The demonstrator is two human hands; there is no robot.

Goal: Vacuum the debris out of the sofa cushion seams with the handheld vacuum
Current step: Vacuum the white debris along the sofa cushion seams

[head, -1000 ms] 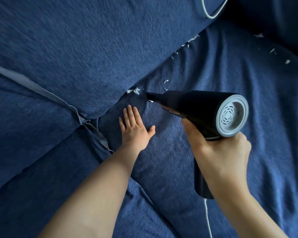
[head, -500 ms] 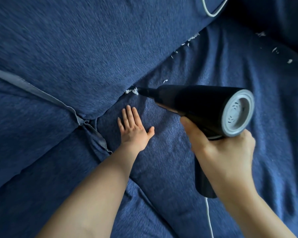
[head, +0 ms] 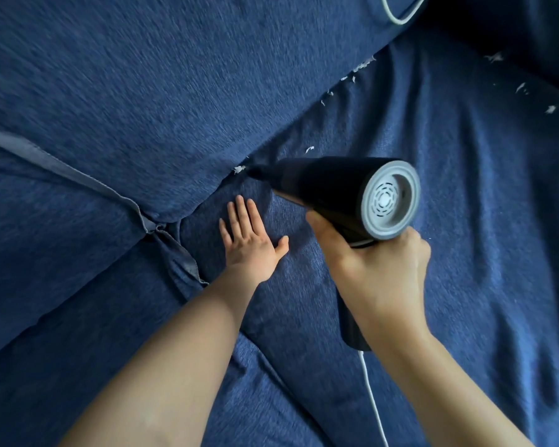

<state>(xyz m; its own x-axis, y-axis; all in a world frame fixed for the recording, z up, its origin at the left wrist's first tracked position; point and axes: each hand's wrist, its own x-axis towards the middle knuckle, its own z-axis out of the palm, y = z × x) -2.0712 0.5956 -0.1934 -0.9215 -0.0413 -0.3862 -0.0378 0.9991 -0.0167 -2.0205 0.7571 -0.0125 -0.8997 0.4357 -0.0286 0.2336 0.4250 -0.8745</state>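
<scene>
We suck white scraps (head: 239, 169) from seam. Right hand (head: 380, 269) grips handheld vacuum (head: 336, 191), nozzle at scrap. Left hand (head: 250, 241) flat on seat cushion (head: 465, 221), fingers straight. Next we likely follow seam up to more bits (head: 357, 71).

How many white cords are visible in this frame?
2. One white cord trails from the bottom of the handheld vacuum handle; a white cord loop lies at the top edge. Whether they join out of view cannot be told.

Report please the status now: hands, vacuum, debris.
Right hand grips handheld vacuum, nozzle at seam scrap. Left hand flat on seat cushion. More debris up-seam. Nothing blocking.
</scene>
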